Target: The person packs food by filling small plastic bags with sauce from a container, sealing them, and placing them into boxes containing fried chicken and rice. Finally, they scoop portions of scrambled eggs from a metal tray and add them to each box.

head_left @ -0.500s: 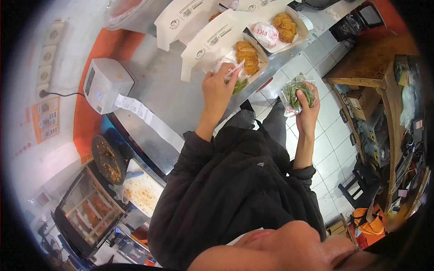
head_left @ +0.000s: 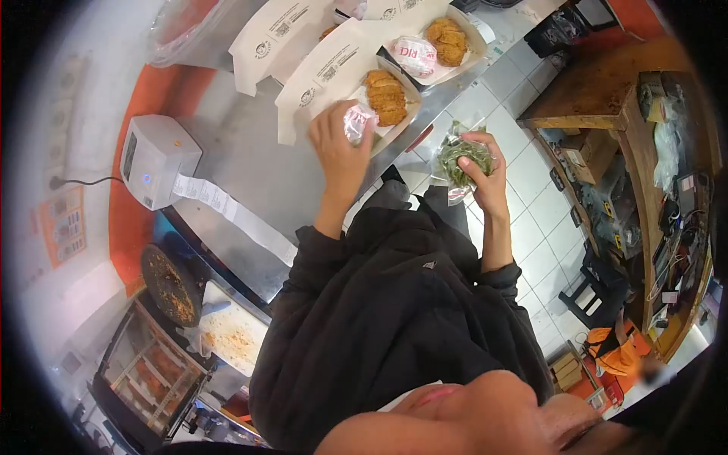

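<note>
My left hand (head_left: 340, 144) is closed round a white wrapped rice packet (head_left: 359, 123) at the near-left side of an open paper box (head_left: 413, 108). Beside the packet lies a piece of sliced fried chicken (head_left: 386, 98) in that box. To the right, my right hand (head_left: 489, 171) grips a clear plastic bag of green leafy vegetables (head_left: 464, 158), with the thumb on top, beyond the counter's edge. Farther off, a second open box holds another wrapped rice packet (head_left: 414, 56) and fried chicken (head_left: 447, 42).
A label printer (head_left: 158, 161) with a long paper strip (head_left: 227, 209) stands on the metal counter (head_left: 239, 136). At the lower left are a round dark pan (head_left: 171, 284), a crumb-covered board (head_left: 231, 330) and a glass food case (head_left: 152, 368). Wooden shelves (head_left: 584, 106) stand right.
My left hand has gone from pinching the wrapper to closing round the rice packet, and it now sits at the box's left side. My right hand still has the bag. The whole view has shifted.
</note>
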Demonstrator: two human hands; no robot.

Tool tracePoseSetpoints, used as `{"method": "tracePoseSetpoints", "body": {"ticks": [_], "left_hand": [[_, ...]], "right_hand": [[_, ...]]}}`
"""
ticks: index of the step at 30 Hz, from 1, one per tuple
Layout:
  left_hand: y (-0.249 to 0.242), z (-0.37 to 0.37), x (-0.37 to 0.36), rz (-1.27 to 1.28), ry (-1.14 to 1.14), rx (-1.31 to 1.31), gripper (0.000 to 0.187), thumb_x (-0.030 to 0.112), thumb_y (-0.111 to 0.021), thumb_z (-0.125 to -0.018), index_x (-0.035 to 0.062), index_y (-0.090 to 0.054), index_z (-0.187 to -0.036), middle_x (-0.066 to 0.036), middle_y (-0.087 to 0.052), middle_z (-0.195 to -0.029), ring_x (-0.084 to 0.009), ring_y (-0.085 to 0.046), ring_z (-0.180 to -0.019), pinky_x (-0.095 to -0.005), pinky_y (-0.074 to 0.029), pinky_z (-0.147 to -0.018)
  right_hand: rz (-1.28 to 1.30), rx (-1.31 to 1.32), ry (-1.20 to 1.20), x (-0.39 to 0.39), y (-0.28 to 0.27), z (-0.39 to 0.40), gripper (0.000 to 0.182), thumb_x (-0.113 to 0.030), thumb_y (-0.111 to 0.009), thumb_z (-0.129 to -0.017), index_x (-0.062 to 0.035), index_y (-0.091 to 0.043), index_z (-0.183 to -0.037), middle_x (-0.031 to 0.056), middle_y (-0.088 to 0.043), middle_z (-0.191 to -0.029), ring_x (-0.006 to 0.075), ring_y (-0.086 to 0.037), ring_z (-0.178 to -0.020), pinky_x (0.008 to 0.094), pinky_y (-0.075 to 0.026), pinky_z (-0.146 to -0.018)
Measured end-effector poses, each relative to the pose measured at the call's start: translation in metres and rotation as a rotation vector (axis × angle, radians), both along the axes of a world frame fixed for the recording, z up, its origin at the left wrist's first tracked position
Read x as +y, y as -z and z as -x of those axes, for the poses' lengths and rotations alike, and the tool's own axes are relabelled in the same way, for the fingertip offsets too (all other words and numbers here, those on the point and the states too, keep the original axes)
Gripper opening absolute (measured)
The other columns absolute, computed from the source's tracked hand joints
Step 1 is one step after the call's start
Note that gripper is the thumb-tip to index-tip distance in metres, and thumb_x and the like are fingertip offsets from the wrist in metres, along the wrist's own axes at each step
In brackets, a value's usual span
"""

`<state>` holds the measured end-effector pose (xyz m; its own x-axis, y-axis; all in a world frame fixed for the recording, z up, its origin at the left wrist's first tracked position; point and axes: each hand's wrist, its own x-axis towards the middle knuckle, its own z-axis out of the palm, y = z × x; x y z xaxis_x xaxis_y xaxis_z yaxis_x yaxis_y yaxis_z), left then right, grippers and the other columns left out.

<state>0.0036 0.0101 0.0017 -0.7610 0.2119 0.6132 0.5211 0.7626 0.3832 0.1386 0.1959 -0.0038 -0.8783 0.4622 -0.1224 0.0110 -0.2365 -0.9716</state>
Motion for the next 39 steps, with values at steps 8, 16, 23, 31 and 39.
{"method": "tracePoseSetpoints", "body": {"ticks": [8, 16, 23, 31, 39], "left_hand": [[-0.002, -0.017, 0.058, -0.671, 0.834, -1.277, 0.014, 0.011, -0.057, -0.089, -0.0013, -0.058, -0.095, -0.006, -0.059, -0.079, -0.0062, -0.054, -0.071, -0.0247, -0.045, -0.064], [-0.010, -0.004, 0.110, -0.499, 0.359, -0.813, 0.012, 0.011, -0.055, -0.090, 0.0000, -0.051, -0.093, -0.010, -0.061, -0.076, -0.0102, -0.054, -0.063, -0.0270, -0.042, -0.056], [-0.033, 0.062, 0.115, -0.419, 0.314, -0.837, 0.014, 0.013, -0.054, -0.087, 0.0020, -0.053, -0.094, -0.015, -0.063, -0.079, -0.0221, -0.057, -0.062, -0.0330, -0.043, -0.056], [0.007, 0.104, 0.142, 0.301, 0.435, -0.576, 0.016, 0.011, -0.058, -0.077, 0.0071, -0.061, -0.092, -0.012, -0.061, -0.079, -0.0327, -0.060, -0.078, -0.0415, -0.046, -0.066], [-0.036, 0.069, 0.162, -0.560, 0.371, -1.042, 0.020, 0.018, -0.058, -0.088, 0.0003, -0.060, -0.098, -0.009, -0.063, -0.082, -0.0153, -0.060, -0.075, -0.0286, -0.048, -0.070]], "right_hand": [[-0.155, 0.029, -0.090, 0.020, -0.023, 0.017, 0.032, -0.006, -0.066, -0.076, -0.0014, -0.059, -0.107, 0.0071, -0.058, -0.106, 0.0160, -0.054, -0.102, 0.0292, -0.040, -0.091], [-0.206, -0.119, -0.096, 0.062, -0.026, 0.057, 0.030, -0.004, -0.065, -0.080, -0.0020, -0.058, -0.109, 0.0070, -0.060, -0.105, 0.0161, -0.057, -0.098, 0.0271, -0.050, -0.078], [-0.067, -0.117, -0.143, 0.135, -0.012, 0.089, 0.028, -0.002, -0.062, -0.081, -0.0024, -0.058, -0.109, 0.0065, -0.059, -0.100, 0.0143, -0.058, -0.091, 0.0268, -0.055, -0.069], [-0.213, 0.019, -0.333, 0.176, -0.004, 0.147, 0.031, -0.008, -0.065, -0.081, -0.0036, -0.058, -0.111, 0.0050, -0.060, -0.098, 0.0105, -0.057, -0.087, 0.0236, -0.047, -0.076], [0.015, -0.018, -0.475, 0.156, -0.012, 0.170, 0.034, -0.010, -0.064, -0.083, -0.0030, -0.056, -0.115, 0.0052, -0.060, -0.101, 0.0102, -0.056, -0.092, 0.0238, -0.045, -0.080]]}}
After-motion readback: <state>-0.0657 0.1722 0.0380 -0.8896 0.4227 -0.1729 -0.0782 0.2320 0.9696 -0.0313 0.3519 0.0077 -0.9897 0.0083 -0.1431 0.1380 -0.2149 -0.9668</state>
